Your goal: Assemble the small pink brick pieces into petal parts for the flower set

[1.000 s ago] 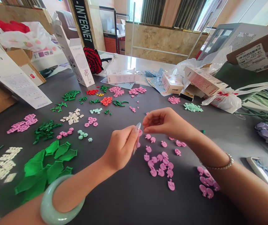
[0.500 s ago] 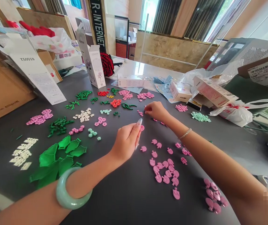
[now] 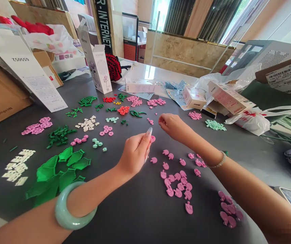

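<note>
Left hand (image 3: 135,150): thumb and fingers are closed in a pinch on a pink piece (image 3: 153,138). The piece sits at the fingertips, raised over the dark table (image 3: 125,206), near its middle. Right hand (image 3: 172,125): fingers are curled inward, well short of flat; whether they have hold of anything cannot be told. It stands apart from the left hand, just beside some small pink parts (image 3: 150,121).

Caution: the pinch takes up only a small area, so a sideways push on the exposed edge could turn the piece or make it slip out. Long nails may reduce fingertip grip. A low sweep of the right forearm could scatter the pink clusters (image 3: 197,173) next to it, mixing sorted parts.

Orientation: the rounded edge of the held piece faces right, away from the left palm. The remainder is covered by the thumb and fingers; its long axis cannot be determined. For reference, the nearest loose petal (image 3: 189,208) lies with its stem away from the person, long axis running roughly near to far
</note>
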Demonstrator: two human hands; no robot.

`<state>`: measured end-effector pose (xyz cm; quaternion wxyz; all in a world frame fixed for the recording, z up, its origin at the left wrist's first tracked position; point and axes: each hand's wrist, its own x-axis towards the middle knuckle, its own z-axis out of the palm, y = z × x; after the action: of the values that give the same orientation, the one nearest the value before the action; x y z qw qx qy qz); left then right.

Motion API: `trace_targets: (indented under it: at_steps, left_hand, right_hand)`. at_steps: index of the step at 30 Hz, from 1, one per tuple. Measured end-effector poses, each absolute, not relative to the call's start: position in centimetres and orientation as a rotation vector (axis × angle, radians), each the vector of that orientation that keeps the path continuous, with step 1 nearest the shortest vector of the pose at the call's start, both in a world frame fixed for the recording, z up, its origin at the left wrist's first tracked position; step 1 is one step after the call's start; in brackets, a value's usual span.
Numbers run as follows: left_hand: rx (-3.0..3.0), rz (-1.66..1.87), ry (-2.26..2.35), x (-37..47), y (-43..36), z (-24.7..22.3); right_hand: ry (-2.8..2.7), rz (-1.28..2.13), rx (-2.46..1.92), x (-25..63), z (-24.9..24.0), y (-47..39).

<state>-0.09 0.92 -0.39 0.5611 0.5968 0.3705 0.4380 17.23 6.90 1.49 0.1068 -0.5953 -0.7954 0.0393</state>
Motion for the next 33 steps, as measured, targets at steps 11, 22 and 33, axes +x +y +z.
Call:
trace_targets:
  at_steps: [11, 22, 33]
  left_hand:
    - [1.479, 0.986, 0.872, -0.2, 0.7, -0.5]
    - [1.477, 0.951, 0.793, -0.2, 0.7, -0.8]
    - [1.511, 0.933, 0.813, -0.1, 0.7, -0.6]
  right_hand:
    - [-1.745, 0.916, -1.21, 16.3, 4.1, 0.5]
    - [-1.71, 0.868, -1.155, 16.1, 2.8, 0.2]
    - [-1.61, 1.094, -1.128, 16.1, 3.1, 0.1]
